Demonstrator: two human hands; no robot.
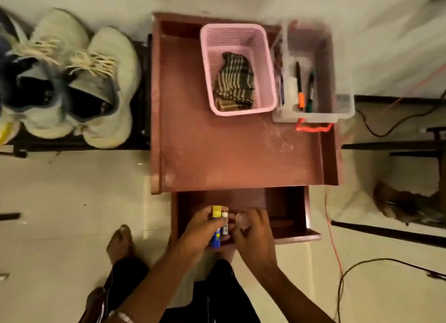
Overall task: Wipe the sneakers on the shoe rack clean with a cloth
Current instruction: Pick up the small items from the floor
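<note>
The left hand (pixel 205 228) grips two small bottles (pixel 218 226) over the open drawer (pixel 289 209); the right hand (pixel 251 228) pinches a clear cap (pixel 242 220), likely readying cleaner.

table: your reddish-brown table (pixel 217 153), raised side edges, drawer open at near side
pink basket (pixel 264 71): on table, far half, striped cloth (pixel 234 83) inside
clear bin (pixel 313 116): touching the basket's right side, holds pens
shoe rack (pixel 142 93): dark, just left of table, carries pale sneakers (pixel 91 86)

Left hand (pixel 201 228), right hand (pixel 253 231): fingers curled.
</note>
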